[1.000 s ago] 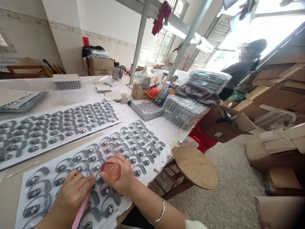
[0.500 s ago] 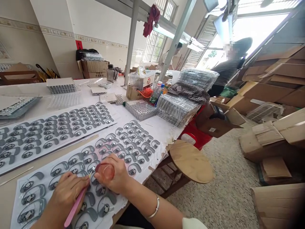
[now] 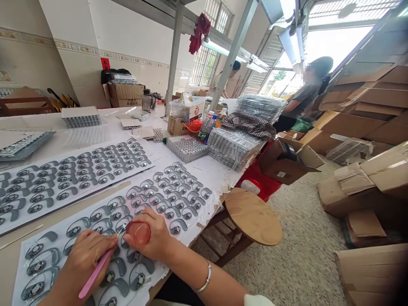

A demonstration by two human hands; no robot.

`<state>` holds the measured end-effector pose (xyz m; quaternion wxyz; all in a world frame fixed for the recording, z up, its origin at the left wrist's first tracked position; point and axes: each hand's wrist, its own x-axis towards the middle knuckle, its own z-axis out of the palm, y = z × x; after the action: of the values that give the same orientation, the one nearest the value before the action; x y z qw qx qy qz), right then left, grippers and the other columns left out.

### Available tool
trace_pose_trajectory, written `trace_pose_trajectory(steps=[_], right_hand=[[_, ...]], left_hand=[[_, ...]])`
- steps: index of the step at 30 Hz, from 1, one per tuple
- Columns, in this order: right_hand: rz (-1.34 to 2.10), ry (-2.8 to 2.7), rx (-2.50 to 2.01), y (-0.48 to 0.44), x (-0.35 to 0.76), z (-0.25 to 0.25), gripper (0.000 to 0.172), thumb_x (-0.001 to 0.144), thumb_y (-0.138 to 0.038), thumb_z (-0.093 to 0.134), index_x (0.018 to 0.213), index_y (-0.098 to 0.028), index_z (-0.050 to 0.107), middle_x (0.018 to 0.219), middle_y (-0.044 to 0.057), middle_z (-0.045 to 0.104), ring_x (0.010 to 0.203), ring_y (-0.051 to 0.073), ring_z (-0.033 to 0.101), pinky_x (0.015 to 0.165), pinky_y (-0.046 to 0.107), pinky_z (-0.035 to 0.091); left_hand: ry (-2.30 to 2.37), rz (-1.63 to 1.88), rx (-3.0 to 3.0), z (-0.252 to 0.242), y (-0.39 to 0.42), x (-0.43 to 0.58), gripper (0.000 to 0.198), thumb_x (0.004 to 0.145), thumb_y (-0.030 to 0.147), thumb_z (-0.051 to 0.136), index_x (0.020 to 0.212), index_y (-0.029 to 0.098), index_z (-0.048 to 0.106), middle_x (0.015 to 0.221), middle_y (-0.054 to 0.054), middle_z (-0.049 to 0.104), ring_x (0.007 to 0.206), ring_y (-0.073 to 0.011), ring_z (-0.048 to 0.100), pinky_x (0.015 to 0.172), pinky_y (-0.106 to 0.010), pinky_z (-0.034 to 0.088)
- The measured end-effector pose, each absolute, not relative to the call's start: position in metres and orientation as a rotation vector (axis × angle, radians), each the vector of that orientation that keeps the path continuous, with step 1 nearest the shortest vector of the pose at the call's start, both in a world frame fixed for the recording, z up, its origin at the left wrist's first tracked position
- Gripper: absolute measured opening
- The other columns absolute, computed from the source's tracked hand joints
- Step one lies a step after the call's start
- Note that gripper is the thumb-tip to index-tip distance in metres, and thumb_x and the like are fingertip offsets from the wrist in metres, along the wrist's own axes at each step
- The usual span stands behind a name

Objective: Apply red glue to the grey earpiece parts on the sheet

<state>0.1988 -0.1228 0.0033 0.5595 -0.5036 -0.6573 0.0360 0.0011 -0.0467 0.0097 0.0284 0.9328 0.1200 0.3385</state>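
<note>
My left hand [image 3: 84,259] is closed around a slim pink-handled tool [image 3: 95,275], whose thin yellow and silver tip points toward the other hand. My right hand [image 3: 153,236] grips a small translucent red round container [image 3: 139,233], held close to the tool's tip. Beneath both hands lies a white sheet [image 3: 188,221] covered with rows of grey hook-shaped pieces [image 3: 140,278], each with a round dark and silver part. My hands cover some of these pieces. What is inside the container cannot be made out.
A second sheet of grey hook pieces [image 3: 63,185] lies farther back, with a cotton swab [image 3: 22,237] at the left. Clear trays [image 3: 234,146] and bottles [image 3: 206,127] stand beyond. At the right are a wooden stool [image 3: 253,216] and cardboard boxes [image 3: 366,272]. Two people are in the background.
Both hands keep their grips and shift only slightly. The camera view has moved a little, and the person at the back right now shows a forearm.
</note>
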Motion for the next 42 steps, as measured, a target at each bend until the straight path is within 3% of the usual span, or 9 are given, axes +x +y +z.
trace_pose_trajectory(steps=[7, 15, 24, 32, 42], right_hand=[[0.039, -1.569, -1.179, -0.124, 0.198, 0.009, 0.040, 0.076, -0.051, 0.064, 0.095, -0.017, 0.059, 0.078, 0.006, 0.061, 0.071, 0.015, 0.058, 0.064, 0.026, 0.054], [0.019, -1.565, -1.158, -0.124, 0.199, 0.007, 0.039, 0.076, -0.049, 0.065, 0.095, -0.015, 0.059, 0.078, 0.006, 0.060, 0.069, 0.013, 0.057, 0.063, 0.024, 0.053], [0.084, -1.604, -1.205, -0.129, 0.199, 0.015, 0.028, 0.079, -0.038, 0.066, 0.097, -0.018, 0.058, 0.083, 0.006, 0.061, 0.077, 0.015, 0.059, 0.069, 0.029, 0.053], [0.013, -1.631, -1.213, -0.124, 0.207, 0.016, 0.026, 0.076, -0.024, 0.071, 0.096, -0.018, 0.057, 0.082, 0.004, 0.061, 0.075, 0.015, 0.058, 0.066, 0.029, 0.053], [-0.075, -1.676, -1.230, -0.125, 0.208, 0.018, 0.023, 0.076, -0.024, 0.070, 0.095, -0.018, 0.059, 0.082, 0.004, 0.062, 0.073, 0.015, 0.058, 0.063, 0.030, 0.052]], left_hand=[[0.512, 1.052, 2.804, 0.007, -0.047, -0.001, 0.010, 0.087, 0.027, 0.055, 0.095, 0.024, 0.061, 0.095, -0.001, 0.071, 0.082, -0.0183, 0.067, 0.086, -0.036, 0.044], [0.453, 1.116, 2.785, 0.005, -0.042, 0.000, 0.012, 0.082, 0.025, 0.062, 0.094, 0.022, 0.063, 0.105, -0.005, 0.067, 0.093, -0.0193, 0.064, 0.082, -0.032, 0.049], [0.598, 0.941, 2.604, 0.024, -0.051, 0.006, 0.011, 0.086, 0.019, 0.055, 0.083, 0.019, 0.066, 0.085, -0.003, 0.071, 0.078, -0.0162, 0.062, 0.079, -0.036, 0.045], [0.686, 0.842, 2.470, 0.027, -0.048, 0.008, 0.007, 0.082, 0.017, 0.060, 0.080, 0.017, 0.067, 0.084, -0.004, 0.072, 0.076, -0.0161, 0.060, 0.080, -0.037, 0.038], [0.673, 0.838, 2.426, 0.026, -0.047, 0.009, 0.010, 0.081, 0.018, 0.058, 0.075, 0.016, 0.066, 0.081, -0.003, 0.072, 0.073, -0.0166, 0.060, 0.079, -0.037, 0.036]])
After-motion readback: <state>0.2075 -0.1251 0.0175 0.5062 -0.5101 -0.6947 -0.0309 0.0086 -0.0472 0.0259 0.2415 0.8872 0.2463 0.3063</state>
